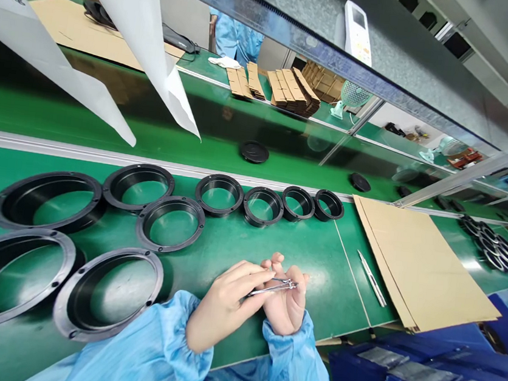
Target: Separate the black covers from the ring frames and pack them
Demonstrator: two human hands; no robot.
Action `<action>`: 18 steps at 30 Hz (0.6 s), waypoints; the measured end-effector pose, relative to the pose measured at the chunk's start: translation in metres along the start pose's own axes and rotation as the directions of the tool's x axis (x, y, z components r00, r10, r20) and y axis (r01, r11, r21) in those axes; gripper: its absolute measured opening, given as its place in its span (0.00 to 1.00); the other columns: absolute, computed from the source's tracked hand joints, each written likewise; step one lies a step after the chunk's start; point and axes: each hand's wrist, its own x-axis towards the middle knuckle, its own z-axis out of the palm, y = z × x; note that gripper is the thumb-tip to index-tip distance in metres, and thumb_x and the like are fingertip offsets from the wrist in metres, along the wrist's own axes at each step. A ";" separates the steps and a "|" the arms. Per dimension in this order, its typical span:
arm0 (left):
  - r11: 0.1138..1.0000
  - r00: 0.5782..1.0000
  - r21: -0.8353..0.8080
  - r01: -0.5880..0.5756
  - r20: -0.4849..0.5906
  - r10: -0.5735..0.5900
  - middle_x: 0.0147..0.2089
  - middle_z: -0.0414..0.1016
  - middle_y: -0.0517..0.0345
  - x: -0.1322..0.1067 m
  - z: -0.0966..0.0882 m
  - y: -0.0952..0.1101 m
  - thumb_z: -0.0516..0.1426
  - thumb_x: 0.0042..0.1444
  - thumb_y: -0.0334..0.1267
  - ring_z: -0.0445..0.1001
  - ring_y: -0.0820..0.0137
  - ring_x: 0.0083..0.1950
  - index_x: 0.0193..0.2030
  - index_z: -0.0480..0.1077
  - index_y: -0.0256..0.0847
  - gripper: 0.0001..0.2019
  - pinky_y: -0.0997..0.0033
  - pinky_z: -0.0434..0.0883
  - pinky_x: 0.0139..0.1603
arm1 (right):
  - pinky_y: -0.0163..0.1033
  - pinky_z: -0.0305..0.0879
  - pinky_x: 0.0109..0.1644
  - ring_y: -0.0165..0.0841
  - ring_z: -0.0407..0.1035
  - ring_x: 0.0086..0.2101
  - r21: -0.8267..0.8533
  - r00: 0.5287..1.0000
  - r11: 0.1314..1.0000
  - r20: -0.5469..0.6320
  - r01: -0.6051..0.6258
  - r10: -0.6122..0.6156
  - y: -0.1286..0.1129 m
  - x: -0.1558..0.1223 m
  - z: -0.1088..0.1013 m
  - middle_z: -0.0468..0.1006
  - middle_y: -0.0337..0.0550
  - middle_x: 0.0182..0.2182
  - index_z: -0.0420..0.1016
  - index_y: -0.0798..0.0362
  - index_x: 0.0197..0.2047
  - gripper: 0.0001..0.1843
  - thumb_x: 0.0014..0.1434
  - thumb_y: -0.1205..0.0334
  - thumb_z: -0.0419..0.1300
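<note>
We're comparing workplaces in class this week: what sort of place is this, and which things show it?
Probably a factory workshop, perhaps for assembly or packing: many round, black flanged rings sit on a long green workbench, near flat, brown cardboard sheets.

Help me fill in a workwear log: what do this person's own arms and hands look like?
The left sleeve and right sleeve are light blue, loose and wrinkled, with a slight sheen and gathered wrist ends; no markings show on them. The left hand and right hand wear no gloves.
</note>
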 end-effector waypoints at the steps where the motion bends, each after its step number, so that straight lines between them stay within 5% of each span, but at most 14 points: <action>1: 1.000 1.000 -0.003 -0.003 -0.002 0.003 0.46 0.79 0.55 0.000 0.000 -0.001 0.59 0.62 0.30 0.77 0.69 0.46 0.53 0.74 0.45 0.14 0.70 0.76 0.48 | 0.39 0.70 0.54 0.30 0.71 0.49 -0.001 1.000 1.000 0.000 0.001 -0.001 0.000 0.000 0.000 0.75 0.31 0.47 0.65 0.49 0.20 0.24 0.54 0.46 0.70; 18: 1.000 0.998 0.022 0.015 -0.056 -0.014 0.43 0.80 0.56 -0.008 0.005 -0.008 0.61 0.59 0.27 0.78 0.71 0.42 0.49 0.76 0.44 0.12 0.73 0.76 0.45 | 0.42 0.70 0.53 0.33 0.71 0.50 0.046 0.998 0.999 0.064 -0.003 0.000 0.002 -0.003 -0.002 0.75 0.32 0.49 0.71 0.46 0.22 0.19 0.57 0.48 0.69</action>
